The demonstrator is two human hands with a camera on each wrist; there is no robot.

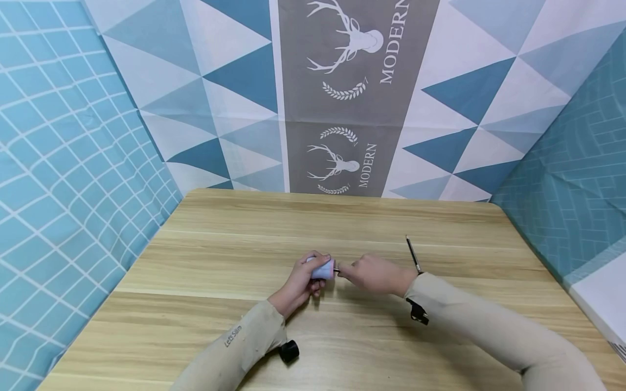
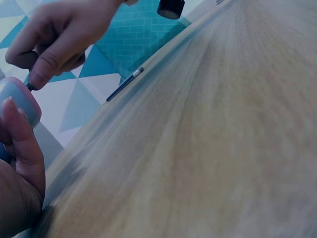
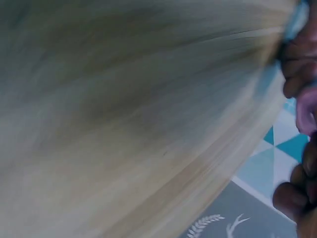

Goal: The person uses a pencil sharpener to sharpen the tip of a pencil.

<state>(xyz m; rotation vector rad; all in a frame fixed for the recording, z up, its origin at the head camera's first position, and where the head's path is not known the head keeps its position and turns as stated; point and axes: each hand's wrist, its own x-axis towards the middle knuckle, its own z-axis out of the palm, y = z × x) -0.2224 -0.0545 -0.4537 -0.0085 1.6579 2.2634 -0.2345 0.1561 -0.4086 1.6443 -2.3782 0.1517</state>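
Note:
My left hand (image 1: 299,279) grips a small light blue pencil sharpener (image 1: 321,270) with a pink end, its thumb lying along the top. The pink end faces right, toward my right hand (image 1: 374,273). There, the thumb and index finger pinch a thin dark stick (image 1: 337,270) that meets the pink end; most of it is hidden by the fingers. In the left wrist view the sharpener (image 2: 19,101) shows at the left edge, just below the right thumb and finger. Only part of its pink end (image 3: 306,114) appears in the right wrist view, between both hands' fingers.
A dark pencil (image 1: 413,253) lies on the wooden table (image 1: 235,228) beyond the right wrist. Both sleeves carry black wrist-worn devices. At the right table edge is a white box-like object (image 1: 603,293). Patterned cloths hang behind the table and at both sides.

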